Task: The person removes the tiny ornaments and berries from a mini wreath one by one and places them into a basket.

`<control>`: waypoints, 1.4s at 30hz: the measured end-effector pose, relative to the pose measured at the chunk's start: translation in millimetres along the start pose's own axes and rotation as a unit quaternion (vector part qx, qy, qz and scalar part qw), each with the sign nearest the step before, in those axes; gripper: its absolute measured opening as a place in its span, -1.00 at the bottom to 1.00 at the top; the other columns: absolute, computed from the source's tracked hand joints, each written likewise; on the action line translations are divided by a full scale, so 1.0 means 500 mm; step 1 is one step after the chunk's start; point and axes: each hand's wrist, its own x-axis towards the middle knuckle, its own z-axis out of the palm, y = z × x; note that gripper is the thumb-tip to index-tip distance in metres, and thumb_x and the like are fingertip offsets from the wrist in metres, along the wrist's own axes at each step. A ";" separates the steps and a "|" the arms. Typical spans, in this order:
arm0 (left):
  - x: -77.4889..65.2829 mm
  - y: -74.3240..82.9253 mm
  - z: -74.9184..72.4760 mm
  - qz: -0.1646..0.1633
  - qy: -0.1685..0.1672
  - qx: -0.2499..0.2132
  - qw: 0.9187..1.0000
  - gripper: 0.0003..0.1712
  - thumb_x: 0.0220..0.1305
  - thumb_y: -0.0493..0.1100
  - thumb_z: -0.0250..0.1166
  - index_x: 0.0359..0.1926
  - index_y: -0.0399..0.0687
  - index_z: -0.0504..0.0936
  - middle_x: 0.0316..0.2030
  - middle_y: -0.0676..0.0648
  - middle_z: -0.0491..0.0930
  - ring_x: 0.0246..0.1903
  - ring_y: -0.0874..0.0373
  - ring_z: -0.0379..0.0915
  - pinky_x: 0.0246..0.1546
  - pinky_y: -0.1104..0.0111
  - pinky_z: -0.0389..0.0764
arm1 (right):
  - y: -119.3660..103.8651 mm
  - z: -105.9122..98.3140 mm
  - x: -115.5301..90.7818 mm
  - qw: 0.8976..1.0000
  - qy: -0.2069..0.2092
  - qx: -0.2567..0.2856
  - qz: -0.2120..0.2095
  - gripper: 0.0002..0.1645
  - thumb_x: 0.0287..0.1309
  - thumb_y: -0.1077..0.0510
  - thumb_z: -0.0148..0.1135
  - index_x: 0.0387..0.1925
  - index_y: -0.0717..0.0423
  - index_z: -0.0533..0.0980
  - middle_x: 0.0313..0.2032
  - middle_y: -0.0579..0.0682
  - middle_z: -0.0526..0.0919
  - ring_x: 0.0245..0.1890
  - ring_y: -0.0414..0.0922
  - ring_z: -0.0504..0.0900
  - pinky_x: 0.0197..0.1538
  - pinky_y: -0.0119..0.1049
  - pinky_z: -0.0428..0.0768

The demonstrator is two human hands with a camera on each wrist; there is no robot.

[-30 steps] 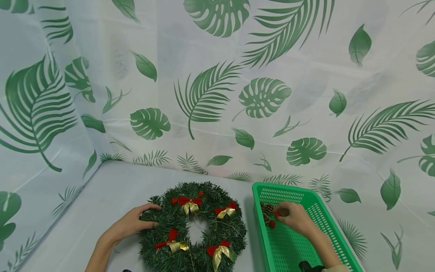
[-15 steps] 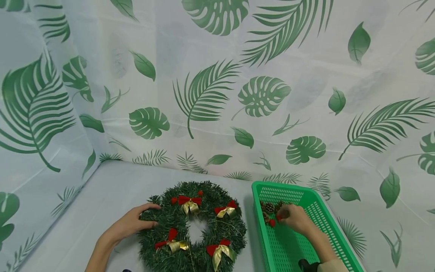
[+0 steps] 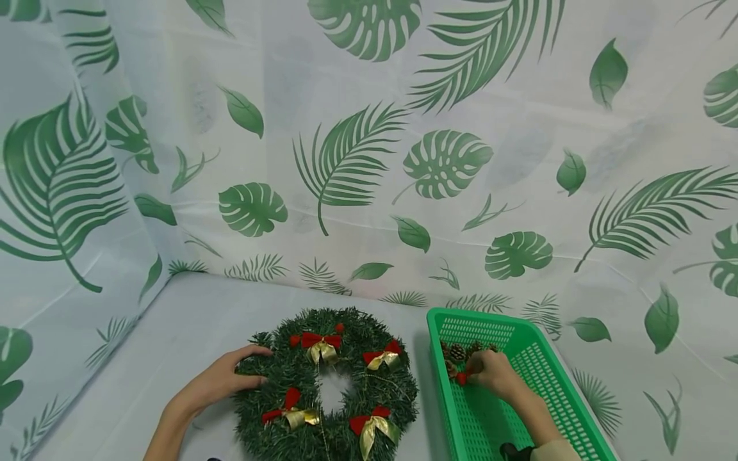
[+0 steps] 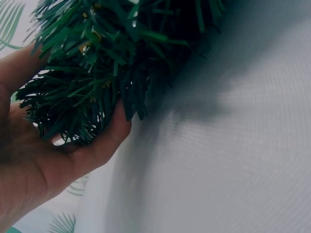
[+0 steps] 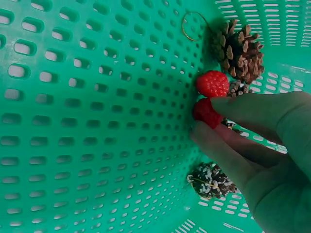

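Note:
A green wreath [image 3: 369, 333] with red and gold bows lies on the white table. My left hand [image 3: 216, 381] grips its left edge, and in the left wrist view the thumb and fingers [image 4: 104, 145] curl round a tuft of the greenery [image 4: 73, 104]. My right hand [image 3: 500, 374] reaches down inside the green basket [image 3: 478, 315]. Its thumb and fingertips pinch a red berry [image 5: 205, 112], partly covered by the thumb. A second red berry [image 5: 213, 83] sits right beside it. Pine cones [image 5: 240, 51] lie around the fingers, one of them a frosted pine cone [image 5: 211, 180].
The basket's perforated walls rise around my right hand. Along its left side lie several pine cones [image 3: 457, 351]. A white cloth wall [image 3: 357, 256] with green leaf prints stands behind the table, and another leaf-printed wall [image 3: 57, 307] is on the left.
My right hand has shifted slightly toward the front of the basket, uncovering more pine cones behind it. The left hand and the wreath have stayed in place.

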 end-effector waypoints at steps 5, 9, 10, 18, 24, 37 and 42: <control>0.000 0.001 0.000 -0.001 -0.001 -0.004 1.000 -0.36 0.33 -0.01 0.42 0.36 -0.08 0.50 0.46 -0.39 0.28 0.46 -0.53 0.05 0.18 -0.25 0.51 | 0.004 0.003 0.000 1.000 0.000 0.005 -0.002 -0.87 0.02 0.40 0.50 -0.35 0.26 0.69 -0.45 -0.03 0.68 -0.42 -0.13 0.61 -0.39 -0.25 0.61; 0.000 0.001 0.000 -0.004 -0.001 -0.003 1.000 -0.36 0.33 0.00 0.42 0.36 -0.08 0.50 0.46 -0.38 0.29 0.46 -0.52 0.06 0.17 -0.25 0.52 | 0.005 0.006 -0.002 1.000 0.011 -0.005 -0.019 -0.88 0.02 0.40 0.49 -0.35 0.26 0.70 -0.44 -0.02 0.69 -0.42 -0.11 0.62 -0.40 -0.25 0.62; 0.000 0.001 0.000 -0.003 -0.001 -0.003 1.000 -0.36 0.33 0.00 0.42 0.36 -0.08 0.50 0.45 -0.38 0.29 0.46 -0.52 0.06 0.17 -0.24 0.52 | 0.005 0.007 -0.003 1.000 0.013 -0.009 -0.024 -0.89 0.02 0.41 0.49 -0.36 0.27 0.70 -0.44 -0.01 0.69 -0.42 -0.11 0.63 -0.40 -0.25 0.62; -0.002 0.004 0.000 0.000 -0.002 -0.007 1.000 -0.36 0.33 -0.01 0.42 0.36 -0.08 0.50 0.45 -0.38 0.30 0.46 -0.51 0.07 0.19 -0.25 0.51 | 0.004 0.009 -0.004 0.999 0.021 -0.023 -0.035 -0.88 0.01 0.41 0.48 -0.35 0.28 0.71 -0.43 0.02 0.72 -0.42 -0.08 0.66 -0.40 -0.25 0.64; -0.004 0.006 0.001 -0.003 0.000 -0.004 1.000 -0.35 0.33 0.00 0.43 0.36 -0.08 0.50 0.45 -0.38 0.30 0.46 -0.51 0.08 0.18 -0.23 0.52 | -0.001 0.004 -0.002 0.999 0.019 -0.026 -0.024 -0.84 0.00 0.41 0.49 -0.30 0.34 0.71 -0.40 0.08 0.73 -0.39 -0.04 0.68 -0.36 -0.19 0.68; -0.005 0.006 0.000 0.005 -0.004 0.007 1.000 -0.34 0.35 -0.02 0.40 0.39 -0.12 0.48 0.44 -0.41 0.30 0.44 -0.54 0.08 0.19 -0.31 0.47 | -0.020 -0.021 -0.007 0.997 0.021 -0.023 -0.066 -0.86 0.07 0.42 0.43 -0.26 0.30 0.72 -0.36 0.07 0.76 -0.37 -0.05 0.72 -0.36 -0.27 0.70; -0.003 0.007 0.000 -0.001 -0.004 0.006 1.000 -0.35 0.35 -0.01 0.40 0.38 -0.11 0.48 0.45 -0.40 0.30 0.45 -0.53 0.08 0.20 -0.30 0.47 | -0.040 -0.039 -0.009 0.997 0.018 0.003 -0.076 -0.83 0.15 0.38 0.40 -0.19 0.32 0.72 -0.29 0.11 0.78 -0.31 0.00 0.75 -0.30 -0.22 0.74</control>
